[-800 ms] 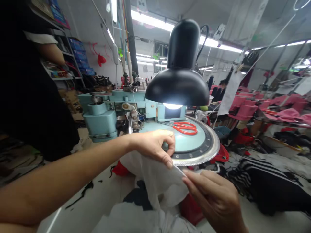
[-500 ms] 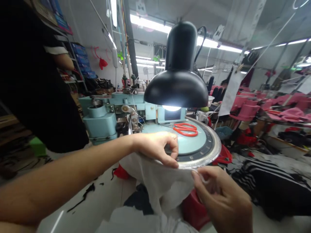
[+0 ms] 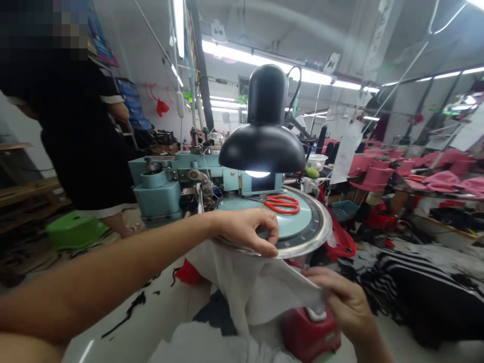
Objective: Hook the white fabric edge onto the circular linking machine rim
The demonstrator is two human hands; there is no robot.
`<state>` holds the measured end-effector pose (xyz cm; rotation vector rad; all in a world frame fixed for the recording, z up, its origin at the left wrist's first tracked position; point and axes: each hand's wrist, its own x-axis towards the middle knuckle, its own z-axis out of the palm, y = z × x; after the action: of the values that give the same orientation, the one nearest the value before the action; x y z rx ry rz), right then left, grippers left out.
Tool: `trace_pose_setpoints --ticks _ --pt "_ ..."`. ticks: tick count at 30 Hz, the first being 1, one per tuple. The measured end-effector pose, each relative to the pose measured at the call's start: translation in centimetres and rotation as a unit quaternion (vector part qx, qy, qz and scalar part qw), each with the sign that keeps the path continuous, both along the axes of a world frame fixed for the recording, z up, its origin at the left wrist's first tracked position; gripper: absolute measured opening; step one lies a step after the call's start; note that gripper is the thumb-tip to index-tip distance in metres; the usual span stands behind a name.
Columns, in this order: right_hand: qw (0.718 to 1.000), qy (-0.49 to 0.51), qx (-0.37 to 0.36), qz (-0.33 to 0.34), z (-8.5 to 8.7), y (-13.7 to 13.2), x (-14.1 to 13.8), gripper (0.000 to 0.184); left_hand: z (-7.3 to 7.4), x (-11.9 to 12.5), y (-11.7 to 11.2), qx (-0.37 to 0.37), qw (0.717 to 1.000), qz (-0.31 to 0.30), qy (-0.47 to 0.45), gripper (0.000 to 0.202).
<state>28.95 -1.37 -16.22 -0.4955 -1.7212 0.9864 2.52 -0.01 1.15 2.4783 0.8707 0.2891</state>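
Observation:
A white piece of fabric (image 3: 260, 290) hangs from the front rim of a round toothed dial (image 3: 324, 228) on a light-blue linking machine (image 3: 161, 196). My left hand (image 3: 249, 229) lies over the dial's front left, fingers curled, thumb and fingertip closed on the fabric's top edge at the teeth. Lower right, my right hand (image 3: 346, 297) is closed on the fabric's right end, which stretches taut away from the rim. Its fingertips are slightly blurred. Scissors with red handles (image 3: 282, 204) rest on the dial's flat top, behind my left hand.
A black lamp (image 3: 262, 146) hangs lit over the dial. Below my right hand stands a dark red object (image 3: 312, 335). At left a person in black (image 3: 86, 131) stands by a green stool (image 3: 75, 229). Striped black fabric (image 3: 427, 292) lies at right.
My right hand has moved right and down, drawing the fabric's end away from the dial. My left hand stays at the rim. The view has shifted, showing more of the person at left.

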Motion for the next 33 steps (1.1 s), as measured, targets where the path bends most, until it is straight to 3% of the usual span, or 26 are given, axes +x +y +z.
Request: trace_pose_setpoints --ticks 2,5,9,12,21,22,24,27,30,33 --pt "0.994 -0.062 0.089 -0.001 3.1 -1.0 0.6 0.024 -0.2 0.3 0.3 -0.007 1.000 -0.006 -0.006 0.020" --pt "0.968 -0.156 0.174 -0.092 5.6 -2.3 -0.6 0.016 -0.6 0.4 0.7 0.001 1.000 -0.003 -0.020 0.027" --pt "0.949 -0.077 0.251 -0.175 5.8 -2.4 -2.6 0.013 -1.0 0.3 0.9 0.000 1.000 0.005 -0.030 0.035" --pt "0.943 -0.058 0.246 -0.215 5.8 -2.0 -2.8 0.009 -0.8 0.5 0.9 -0.017 0.999 0.007 -0.030 0.028" --pt "0.944 -0.066 0.203 -0.253 6.3 -1.8 -2.7 0.007 -0.4 2.1 0.7 -0.016 0.998 0.058 0.007 0.013" --pt "0.948 -0.056 0.179 -0.258 6.0 -1.4 -2.6 0.006 -0.5 2.2 0.8 -0.015 0.998 0.061 0.010 0.012" --pt "0.969 -0.009 0.064 -0.236 4.7 -0.1 -2.5 0.006 -0.7 2.5 0.9 -0.007 0.997 0.070 0.007 0.010" --pt "0.981 0.067 -0.152 -0.105 0.8 2.0 -3.1 0.023 -0.8 2.8 1.2 -0.006 0.998 0.066 -0.003 0.008" --pt "0.975 0.091 -0.201 -0.013 -3.5 3.3 -4.0 0.047 -0.6 2.8 1.3 -0.015 0.999 0.031 -0.004 0.010" --pt "0.973 0.115 -0.195 0.035 -5.5 3.9 -3.7 0.054 -0.2 2.6 1.5 -0.010 1.000 -0.009 -0.003 0.011"
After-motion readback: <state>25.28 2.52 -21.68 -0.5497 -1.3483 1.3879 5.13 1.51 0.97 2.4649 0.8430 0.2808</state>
